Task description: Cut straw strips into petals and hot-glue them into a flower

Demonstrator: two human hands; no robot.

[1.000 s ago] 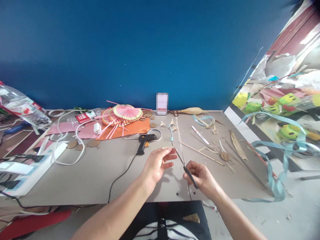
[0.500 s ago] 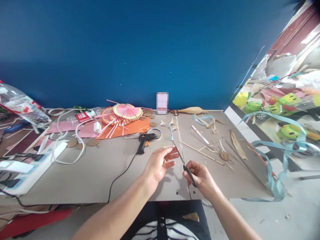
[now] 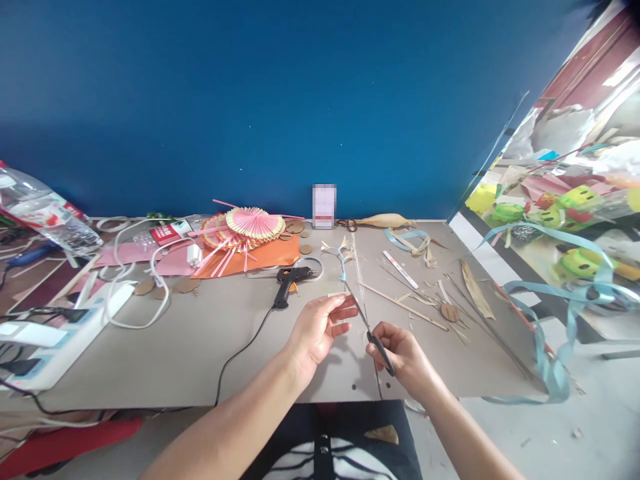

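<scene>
1. Scissors [image 3: 369, 331], held by the right hand [image 3: 401, 352] above the table [image 3: 185, 360] near its front edge, point toward the left hand [image 3: 320, 327].
2. Left thumb and forefinger sit close; grip unclear.
3. Red bottle label [image 3: 171, 232]: writing unreadable.

Grey table [image 3: 190, 360] | on it: black glue gun [image 3: 287, 287], marker [image 3: 400, 269], orange sheet [image 3: 287, 252]

It looked like a craft workshop, with a blue wall [image 3: 320, 100] at twelve o'clock, scissors [image 3: 383, 353] at one, ribbon [image 3: 559, 380] at two, and a glue gun [image 3: 290, 279] and paper fans [image 3: 256, 227] at eleven
</scene>
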